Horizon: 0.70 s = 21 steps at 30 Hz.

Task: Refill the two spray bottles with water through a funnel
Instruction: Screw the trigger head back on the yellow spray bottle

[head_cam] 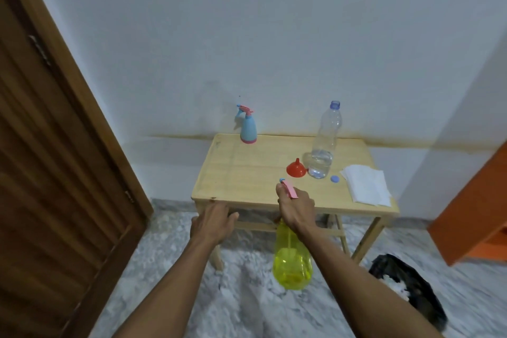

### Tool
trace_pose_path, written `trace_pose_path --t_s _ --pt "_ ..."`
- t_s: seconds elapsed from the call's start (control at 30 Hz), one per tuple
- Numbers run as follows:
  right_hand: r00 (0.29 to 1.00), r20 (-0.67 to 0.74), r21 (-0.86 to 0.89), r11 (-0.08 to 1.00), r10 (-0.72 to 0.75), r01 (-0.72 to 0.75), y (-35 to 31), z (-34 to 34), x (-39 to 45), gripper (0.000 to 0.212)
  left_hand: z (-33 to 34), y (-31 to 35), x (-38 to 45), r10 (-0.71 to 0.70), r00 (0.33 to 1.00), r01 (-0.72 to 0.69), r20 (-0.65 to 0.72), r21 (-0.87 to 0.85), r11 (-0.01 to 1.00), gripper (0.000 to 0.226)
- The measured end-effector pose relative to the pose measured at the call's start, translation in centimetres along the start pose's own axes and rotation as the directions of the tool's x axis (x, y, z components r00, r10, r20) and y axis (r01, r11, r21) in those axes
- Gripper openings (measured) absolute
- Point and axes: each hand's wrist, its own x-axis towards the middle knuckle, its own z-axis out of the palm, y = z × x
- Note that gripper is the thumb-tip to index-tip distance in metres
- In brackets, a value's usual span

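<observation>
Right hand (295,207) grips the pink trigger head of a translucent yellow spray bottle (292,258), held in the air before the wooden table's (247,170) front edge, long axis vertical, nozzle toward the wall. Left hand (212,223) loose, fingers relaxed, holding nothing, near the table's front-left corner. Blue spray bottle (248,129) upright at the back-left edge, nozzle pointing left. Red funnel (296,169) sits mouth-down, touching the clear plastic water bottle (326,143); bare tabletop left of them.
</observation>
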Motion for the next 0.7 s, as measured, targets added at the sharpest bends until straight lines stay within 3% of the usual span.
trace_pose_path --t_s 0.37,0.7 --pt "0.984 -0.038 -0.031 0.984 0.172 -0.173 1.7 1.9 0.3 0.052 -1.3 -1.6 2.1 0.009 0.998 -0.012 0.063 0.042 0.999 0.050" --pt "0.957 -0.097 -0.098 0.954 0.272 -0.281 1.4 2.7 1.6 0.054 -1.4 -1.0 4.3 0.042 0.994 -0.038 0.101 -0.036 0.999 0.063"
